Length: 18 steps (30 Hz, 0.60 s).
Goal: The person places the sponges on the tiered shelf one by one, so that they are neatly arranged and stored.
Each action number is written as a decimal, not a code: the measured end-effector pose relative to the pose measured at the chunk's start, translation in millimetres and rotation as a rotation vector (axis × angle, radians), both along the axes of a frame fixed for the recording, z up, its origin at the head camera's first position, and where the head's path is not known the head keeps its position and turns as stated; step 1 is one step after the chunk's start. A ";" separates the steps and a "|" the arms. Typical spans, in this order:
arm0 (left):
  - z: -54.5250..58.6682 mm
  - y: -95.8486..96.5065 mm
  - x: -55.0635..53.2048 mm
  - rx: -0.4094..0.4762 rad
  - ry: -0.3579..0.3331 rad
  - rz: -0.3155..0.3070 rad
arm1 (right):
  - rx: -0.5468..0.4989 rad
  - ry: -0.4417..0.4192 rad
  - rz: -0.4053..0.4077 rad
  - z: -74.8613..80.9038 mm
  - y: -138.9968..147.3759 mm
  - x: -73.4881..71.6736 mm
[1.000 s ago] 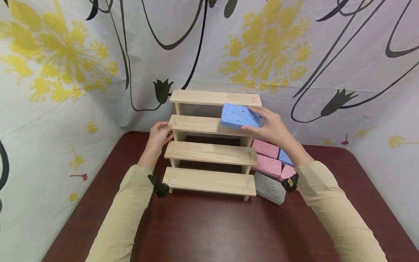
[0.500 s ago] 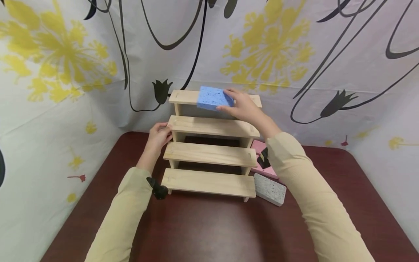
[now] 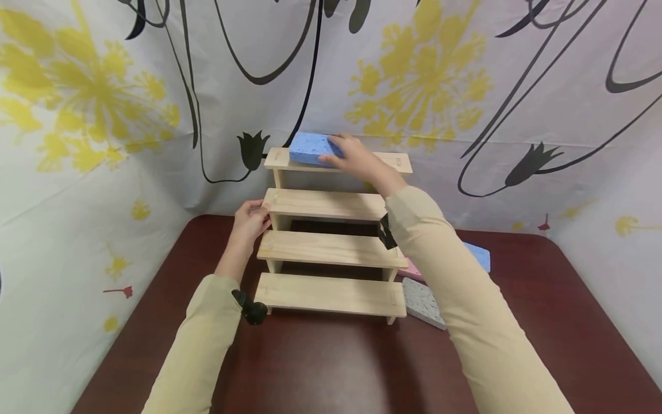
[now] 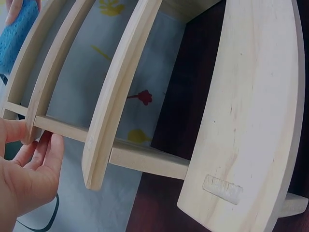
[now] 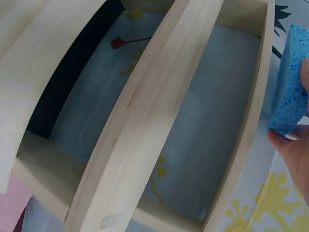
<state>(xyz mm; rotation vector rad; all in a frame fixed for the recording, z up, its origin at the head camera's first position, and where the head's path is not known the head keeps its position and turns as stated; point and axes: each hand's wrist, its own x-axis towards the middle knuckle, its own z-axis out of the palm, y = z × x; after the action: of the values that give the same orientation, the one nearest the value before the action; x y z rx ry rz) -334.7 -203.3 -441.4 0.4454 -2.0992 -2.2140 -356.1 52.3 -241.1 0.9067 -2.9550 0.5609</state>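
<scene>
A wooden stepped rack point(image 3: 331, 247) with several tiers stands on the table. Over the left part of its top tier is a blue sponge point(image 3: 310, 148), which my right hand point(image 3: 359, 161) grips by its right end. In the right wrist view the same blue sponge point(image 5: 289, 82) appears at the right edge, with the fingers and thumb around it. My left hand point(image 3: 249, 221) holds the left end of the second tier from the top. The left wrist view shows that left hand point(image 4: 31, 176) with its thumb above the board end and its fingers beneath.
Right of the rack lie a grey sponge point(image 3: 421, 300), a pink sponge point(image 3: 412, 269) and another blue sponge point(image 3: 478, 256), partly hidden by my right sleeve. The dark red table point(image 3: 320, 362) extends in front. A flower-patterned cloth point(image 3: 207, 86) hangs close behind the rack.
My right hand has carried the blue sponge up and left, from in front of the second tier to the top tier's left part. The left hand keeps its hold on the rack.
</scene>
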 end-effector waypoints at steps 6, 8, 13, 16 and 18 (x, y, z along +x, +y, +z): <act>-69.3 -23.6 -51.8 -0.071 0.071 0.047 | 0.026 0.022 0.033 -1.8 -17.8 -8.2; -61.1 -21.8 -45.3 -0.060 0.044 0.047 | 0.036 0.027 0.046 -2.3 -22.1 -9.7; -7.1 -1.5 1.6 0.012 -0.003 0.025 | 0.072 -0.021 0.058 -7.2 -25.5 -13.2; -10.9 -0.3 -1.5 -0.018 -0.006 0.039 | 0.082 -0.064 0.053 -8.7 -25.1 -14.7; -8.3 1.2 0.5 -0.035 -0.025 0.042 | 0.077 -0.077 0.049 -8.9 -25.3 -15.7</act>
<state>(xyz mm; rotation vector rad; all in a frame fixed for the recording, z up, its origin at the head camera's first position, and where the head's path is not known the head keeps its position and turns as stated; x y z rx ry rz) -334.1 -202.1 -449.7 0.5126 -2.1169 -2.1563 -371.9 27.0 -250.0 0.9889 -3.0501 0.4977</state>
